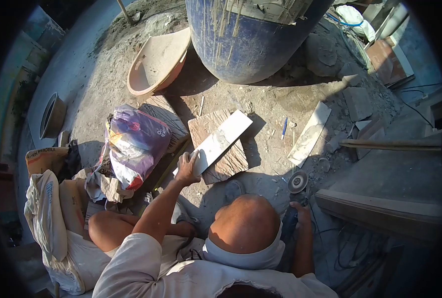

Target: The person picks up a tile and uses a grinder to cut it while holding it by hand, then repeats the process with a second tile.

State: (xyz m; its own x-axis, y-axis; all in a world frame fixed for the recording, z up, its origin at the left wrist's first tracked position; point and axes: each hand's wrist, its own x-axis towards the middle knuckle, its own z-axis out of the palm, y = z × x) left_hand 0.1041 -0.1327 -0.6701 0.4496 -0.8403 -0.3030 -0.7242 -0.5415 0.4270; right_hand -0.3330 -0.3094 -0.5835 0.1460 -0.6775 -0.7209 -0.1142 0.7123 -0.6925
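Clamping: left grip (187,168) on white tile (224,138) | right grip (301,214) on grinder (290,216) | sack (45,160): "MERDEKA"

A big blue drum (241,54) stands at the top of the view, streaked with dried drips; a pinkish basin (156,64) sits tilted just beside it, its hollow showing; a purple and white plastic bag (139,136) lies bunched up on the left, near a brown printed bag (46,161); a round tub (54,116) stands at the far left; a blue pen (284,128) lies on the dusty ground (268,107); a white sack (353,19) shows at the upper right; dark cables (348,248) lie tangled at the lower right.
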